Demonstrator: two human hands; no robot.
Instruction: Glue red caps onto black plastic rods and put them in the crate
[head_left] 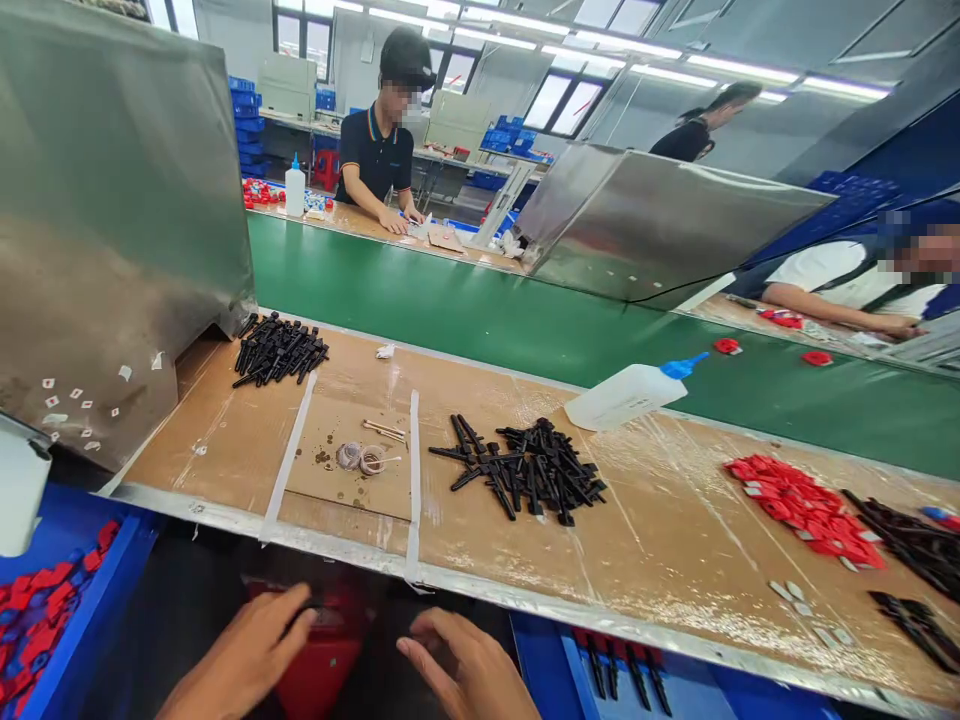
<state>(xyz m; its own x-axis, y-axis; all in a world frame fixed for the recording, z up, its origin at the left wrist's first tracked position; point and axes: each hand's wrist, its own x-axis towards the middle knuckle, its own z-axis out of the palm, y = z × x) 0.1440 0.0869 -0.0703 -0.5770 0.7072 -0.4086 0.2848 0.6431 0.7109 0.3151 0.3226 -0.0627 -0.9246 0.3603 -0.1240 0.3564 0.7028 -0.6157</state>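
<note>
My left hand [244, 655] is low in front of the table's near edge, above a red stool-like object [322, 655]. Its thumb and fingers are a little apart, and I see nothing between them. To the right, my right hand [469, 660] hovers beside the same edge, fingers loosely curled and apart, also holding nothing visible. Beyond the hands, a cardboard piece [337, 497] lies taped to the table, bearing two small round dishes [360, 458] and several cotton swabs [385, 431]. A pile of black plastic stems [540, 465] lies right of it, another black pile [279, 350] behind left.
A white squeeze bottle [626, 396] with a blue nozzle lies on its side. Red parts [806, 510] are heaped at right. Blue bins stand at left [112, 575] and below right [544, 660]. A green belt [450, 305] runs behind; co-workers sit across it. Metal panels [112, 230] flank the table.
</note>
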